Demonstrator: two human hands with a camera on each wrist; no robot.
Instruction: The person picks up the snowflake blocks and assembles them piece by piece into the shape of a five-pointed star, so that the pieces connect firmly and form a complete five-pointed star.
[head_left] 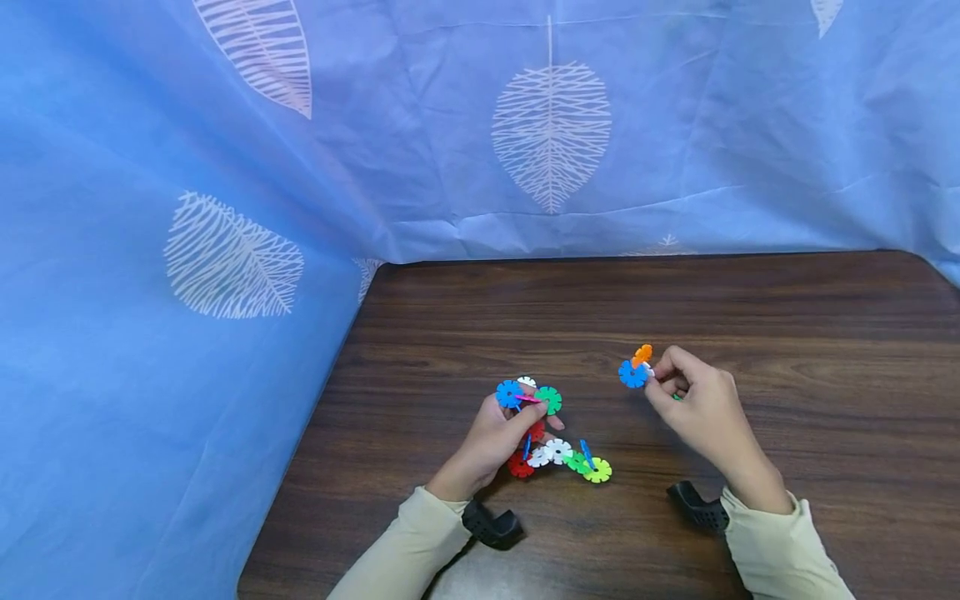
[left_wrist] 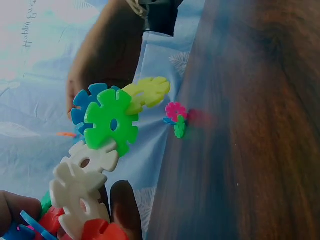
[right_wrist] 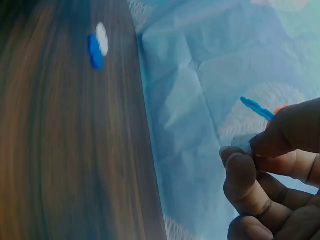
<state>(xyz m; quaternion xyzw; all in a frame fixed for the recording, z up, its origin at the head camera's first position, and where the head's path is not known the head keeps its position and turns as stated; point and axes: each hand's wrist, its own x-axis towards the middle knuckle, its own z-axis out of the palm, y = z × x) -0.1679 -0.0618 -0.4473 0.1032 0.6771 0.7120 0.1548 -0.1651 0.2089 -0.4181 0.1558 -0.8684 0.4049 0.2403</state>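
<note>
My left hand (head_left: 491, 442) holds a bent chain of notched flower-shaped plastic discs (head_left: 557, 452), its thumb over the green disc (head_left: 548, 401) at the upper end. Blue, red and white discs follow along it, and a yellow-green disc (head_left: 597, 470) ends it on the right. Up close in the left wrist view, two white discs (left_wrist: 79, 200) lead to a bright green one (left_wrist: 111, 120). My right hand (head_left: 701, 408), raised apart on the right, pinches a small white disc (right_wrist: 242, 143) between thumb and fingertips. A blue disc (head_left: 632, 374) and an orange disc (head_left: 642, 355) are joined to it.
Behind the right hand, a small cluster with a pink disc (left_wrist: 176, 110) and a green disc (left_wrist: 180, 127) stands on the dark wood table (head_left: 420, 333). Blue fabric with white leaf prints (head_left: 551, 137) hangs along the back and left edges. Both wrists wear black devices (head_left: 492, 525).
</note>
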